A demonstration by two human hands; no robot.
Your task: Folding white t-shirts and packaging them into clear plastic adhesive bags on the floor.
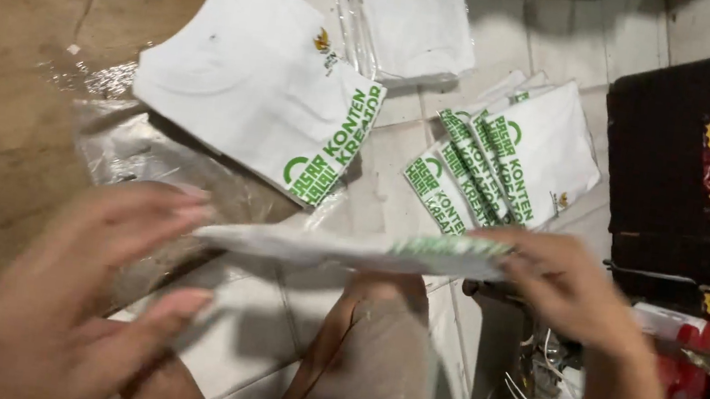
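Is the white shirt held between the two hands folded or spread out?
Folded. The white shirt shows as a flat, narrow, edge-on bundle, pinched by the right hand at its green-printed end, with the left hand at the other end.

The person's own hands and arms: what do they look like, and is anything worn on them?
Both are bare. The left hand and the right hand wear no gloves, and no rings, watch or bracelet can be seen. No sleeve reaches either forearm in view. The fingernails look short and plain, though motion blur softens the detail.

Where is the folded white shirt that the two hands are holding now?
In the head view, the folded shirt lies flat at centre, between the left hand and the right hand, below the fanned stack of shirts.
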